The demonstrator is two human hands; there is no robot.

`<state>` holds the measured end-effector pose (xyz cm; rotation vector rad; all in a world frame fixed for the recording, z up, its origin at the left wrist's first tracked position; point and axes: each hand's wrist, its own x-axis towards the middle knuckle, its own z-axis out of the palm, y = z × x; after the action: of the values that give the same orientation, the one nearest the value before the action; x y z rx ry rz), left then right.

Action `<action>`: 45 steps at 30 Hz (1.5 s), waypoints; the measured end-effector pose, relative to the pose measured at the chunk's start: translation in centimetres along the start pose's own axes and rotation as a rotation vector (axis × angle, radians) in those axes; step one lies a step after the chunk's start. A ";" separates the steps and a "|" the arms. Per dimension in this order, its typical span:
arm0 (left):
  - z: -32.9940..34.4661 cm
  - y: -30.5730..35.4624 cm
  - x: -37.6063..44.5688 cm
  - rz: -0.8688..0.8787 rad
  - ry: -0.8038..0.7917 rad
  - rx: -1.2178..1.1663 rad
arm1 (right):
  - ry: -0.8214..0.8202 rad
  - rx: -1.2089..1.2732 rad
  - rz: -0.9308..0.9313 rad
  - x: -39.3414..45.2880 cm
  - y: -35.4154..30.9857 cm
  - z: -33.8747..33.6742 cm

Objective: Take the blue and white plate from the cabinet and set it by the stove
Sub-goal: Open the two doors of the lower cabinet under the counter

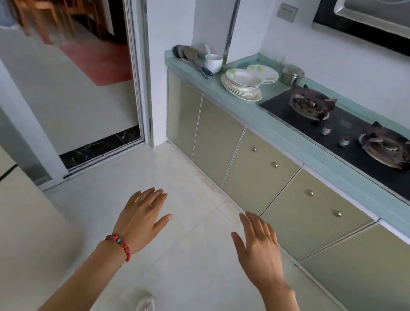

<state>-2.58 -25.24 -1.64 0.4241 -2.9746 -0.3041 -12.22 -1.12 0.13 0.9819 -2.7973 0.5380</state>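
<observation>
My left hand point(141, 218), with a red bead bracelet at the wrist, hovers over the pale floor with fingers spread and nothing in it. My right hand point(258, 248) is also held out flat and holds nothing, just in front of the closed olive cabinet doors point(260, 172) under the counter. The black two-burner stove point(348, 143) is set into the teal countertop point(240, 105) at the right. No blue and white plate is in view; the cabinet doors hide whatever is inside.
Two stacks of white plates with green print point(242, 84) sit left of the stove, beside a white mug point(213, 63), ladles point(187, 55) and a metal canister point(292, 74). An open sliding doorway point(84, 85) lies to the left. My shoe point(145, 308) shows below.
</observation>
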 end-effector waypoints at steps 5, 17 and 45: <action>-1.4 -6.7 6.5 -0.027 0.004 0.025 | 0.012 0.009 -0.039 9.3 -3.5 3.7; -1.1 -16.2 21.2 -0.087 -0.159 -0.001 | -0.062 0.070 0.008 26.9 -4.8 10.5; 4.1 -29.8 66.5 0.363 -0.241 -0.021 | -0.029 0.052 0.471 63.7 -2.2 23.9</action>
<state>-58.75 -71.67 -5.93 -0.1704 -3.1930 -0.3685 -60.62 -48.53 -6.47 0.3269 -3.0572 0.6516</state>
